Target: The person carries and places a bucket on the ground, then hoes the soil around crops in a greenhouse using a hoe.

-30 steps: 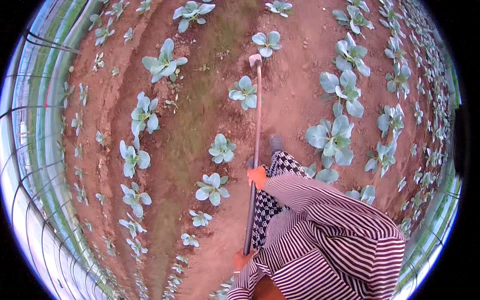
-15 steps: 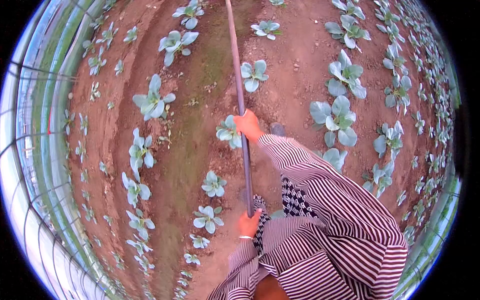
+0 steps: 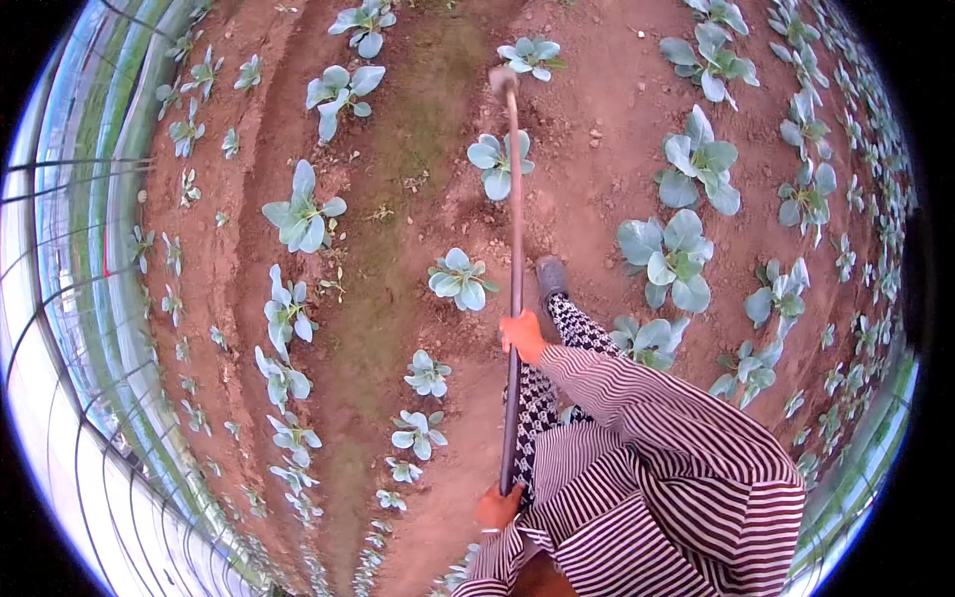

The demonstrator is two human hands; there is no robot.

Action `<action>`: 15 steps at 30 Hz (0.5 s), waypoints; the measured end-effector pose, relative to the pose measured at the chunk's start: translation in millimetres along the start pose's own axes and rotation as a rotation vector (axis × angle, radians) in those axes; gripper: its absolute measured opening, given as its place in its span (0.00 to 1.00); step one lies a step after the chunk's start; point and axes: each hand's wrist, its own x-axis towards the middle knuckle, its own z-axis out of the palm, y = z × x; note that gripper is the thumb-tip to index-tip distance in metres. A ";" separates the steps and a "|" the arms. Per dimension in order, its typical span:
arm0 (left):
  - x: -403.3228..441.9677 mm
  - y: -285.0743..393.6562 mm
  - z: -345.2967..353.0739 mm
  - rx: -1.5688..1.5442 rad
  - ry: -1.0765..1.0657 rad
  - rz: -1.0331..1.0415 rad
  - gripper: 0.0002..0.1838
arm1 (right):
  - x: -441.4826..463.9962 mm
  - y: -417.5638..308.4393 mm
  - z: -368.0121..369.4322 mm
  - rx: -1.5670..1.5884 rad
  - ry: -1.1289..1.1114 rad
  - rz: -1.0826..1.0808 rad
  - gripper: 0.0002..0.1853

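A long-handled hoe (image 3: 515, 219) runs up the middle of the view, its blurred head (image 3: 504, 80) at the far end near a leafy seedling (image 3: 531, 57). My right hand (image 3: 522, 335) is closed around the middle of the handle. Lower down, my left hand (image 3: 497, 507) grips the butt end close to my body. Beside the handle, a seedling with blue-green leaves (image 3: 497, 164) is partly crossed by the shaft. Another seedling (image 3: 461, 280) grows just left of it, apart from my right hand.
Rows of similar plants stand on both sides, with larger ones (image 3: 668, 261) to the right. A mossy green furrow (image 3: 373, 328) runs along the left. My shoe (image 3: 550, 279) rests on the reddish soil. Sheeting and netting (image 3: 60, 298) curve along the left edge.
Both hands have drawn back toward my body with the hoe, bringing its head into view at the top. My shoe and patterned trouser leg show more fully.
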 end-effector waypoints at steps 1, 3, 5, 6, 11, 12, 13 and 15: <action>4.6 13.4 -3.8 -0.045 0.019 0.065 0.25 | 5.9 -11.9 4.0 -0.016 -0.017 -0.063 0.09; 32.9 22.8 13.4 -0.149 0.004 0.114 0.23 | 28.0 -34.6 3.2 -0.095 -0.040 -0.185 0.09; 53.9 36.6 27.9 -0.227 0.004 0.158 0.22 | 48.2 -55.8 5.5 -0.226 0.007 -0.225 0.10; 63.5 50.4 25.0 -0.248 0.013 0.189 0.21 | 52.3 -71.2 10.5 -0.290 0.068 -0.210 0.11; 60.6 69.8 8.0 -0.279 -0.063 0.247 0.20 | 117.3 -29.6 -22.6 -0.551 0.128 -0.177 0.11; 58.7 56.7 7.8 -0.233 -0.057 0.231 0.20 | 106.3 -12.3 -29.5 -0.571 0.007 -0.374 0.10; 54.7 34.6 12.3 -0.192 -0.044 0.220 0.20 | 94.1 3.7 -31.3 -0.472 -0.012 -0.373 0.09; 42.5 4.5 2.6 -0.108 -0.084 0.126 0.20 | 38.3 4.8 -12.9 -0.165 0.048 -0.161 0.08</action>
